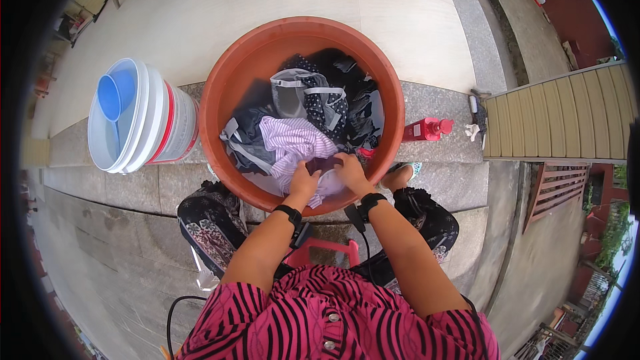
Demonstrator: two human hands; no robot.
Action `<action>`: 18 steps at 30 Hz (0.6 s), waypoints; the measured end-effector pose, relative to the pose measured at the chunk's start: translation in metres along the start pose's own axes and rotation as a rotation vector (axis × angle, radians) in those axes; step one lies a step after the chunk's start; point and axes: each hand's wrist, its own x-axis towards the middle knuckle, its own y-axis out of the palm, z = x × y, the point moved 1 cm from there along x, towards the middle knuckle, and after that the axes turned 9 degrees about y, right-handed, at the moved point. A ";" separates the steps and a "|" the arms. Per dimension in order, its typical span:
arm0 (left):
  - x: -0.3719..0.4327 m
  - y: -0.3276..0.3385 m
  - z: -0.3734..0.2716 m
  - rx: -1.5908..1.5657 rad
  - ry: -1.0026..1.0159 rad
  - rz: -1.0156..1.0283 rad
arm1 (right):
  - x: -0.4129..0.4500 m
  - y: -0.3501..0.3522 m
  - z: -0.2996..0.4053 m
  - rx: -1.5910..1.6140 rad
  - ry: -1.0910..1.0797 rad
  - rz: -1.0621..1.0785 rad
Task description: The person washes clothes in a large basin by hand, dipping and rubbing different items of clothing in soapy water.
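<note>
A large orange-brown plastic tub [216, 110] stands before me, with water and wet clothes in it. Near its close side, my left hand [305, 181] grips a pink-and-white striped garment [295, 137]. My right hand [350, 172] pinches the same bunched cloth a little to the right, where it looks dark purple between the hands. Part of the cloth is under cloudy water, and my fingertips are partly hidden. Beyond the hands lie a dark polka-dot garment [334, 105] with white straps and black wet clothing [360, 105]. Greyish clothing [245, 135] lies on the left side.
Left of the tub, a white bucket [175, 122] with a red band holds a blue long-handled dipper [111, 97]. A red pump bottle [425, 130] stands on the stone step to the right. Behind my arms is a pink plastic stool [325, 246]. A slatted panel [555, 115] is farther right.
</note>
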 end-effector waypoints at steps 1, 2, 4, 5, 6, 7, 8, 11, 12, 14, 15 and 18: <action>0.003 -0.001 -0.005 0.129 -0.040 0.055 | 0.000 0.006 -0.002 -0.073 0.057 0.069; 0.005 -0.003 -0.009 0.218 -0.074 0.121 | 0.000 0.012 -0.005 -0.131 0.092 0.128; 0.014 -0.002 0.001 0.276 -0.070 0.136 | 0.000 0.015 0.013 -0.235 0.162 0.172; 0.018 -0.002 0.007 0.330 -0.050 0.145 | 0.002 0.016 0.020 -0.342 0.225 0.201; 0.024 0.000 0.013 0.330 -0.054 0.153 | 0.004 0.019 0.020 -0.343 0.232 0.206; 0.030 0.003 0.020 0.366 -0.067 0.175 | 0.008 0.021 0.021 -0.421 0.220 0.195; 0.034 0.006 0.027 0.402 -0.080 0.196 | 0.011 0.022 0.020 -0.498 0.206 0.185; 0.038 0.006 0.020 0.411 0.008 0.222 | 0.025 0.018 0.009 -0.497 0.126 0.263; 0.041 0.006 0.025 0.399 0.046 0.182 | 0.026 0.013 0.012 -0.484 0.087 0.255; 0.038 0.004 0.038 0.149 0.013 0.110 | 0.022 0.002 0.020 -0.445 0.067 0.182; 0.037 0.003 0.037 -0.103 -0.007 0.047 | 0.021 -0.005 0.023 -0.408 0.060 0.101; 0.029 0.005 0.029 -0.729 -0.157 -0.039 | 0.003 -0.023 0.040 -0.068 -0.026 0.044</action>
